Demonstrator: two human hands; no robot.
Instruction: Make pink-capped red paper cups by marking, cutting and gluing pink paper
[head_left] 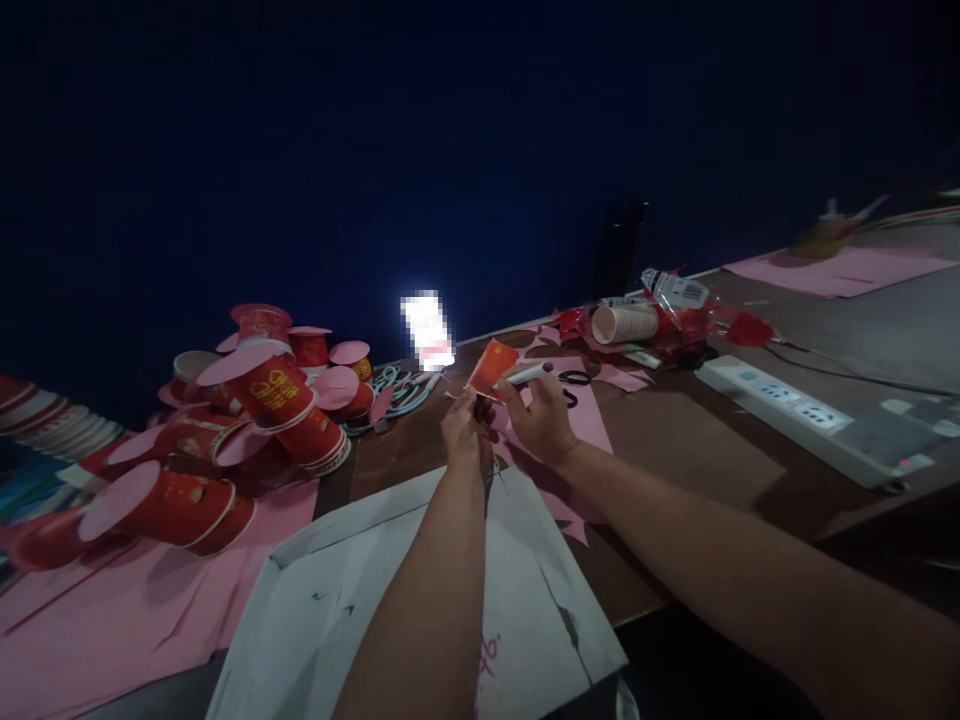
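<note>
My left hand (463, 432) is closed on the lower end of a small orange-red paper cup (496, 364), which is tilted above the table. My right hand (546, 425) grips a white pen-like stick (529, 374) close beside the cup; whether its tip touches the cup I cannot tell. Some fingers of both hands are hidden. Behind my right hand, black-handled scissors (576, 378) lie on pink paper (592, 420). Below my forearms is a white cardboard box lid (360, 560) with pink handwriting.
Red paper cups with pink discs (247, 375) crowd the left, beside stacked cups (60, 420). A coiled pale cable (405, 392) and a lit screen (427, 330) are at the back. Cream nested cups (624, 324) and a white power strip (780, 405) stand right.
</note>
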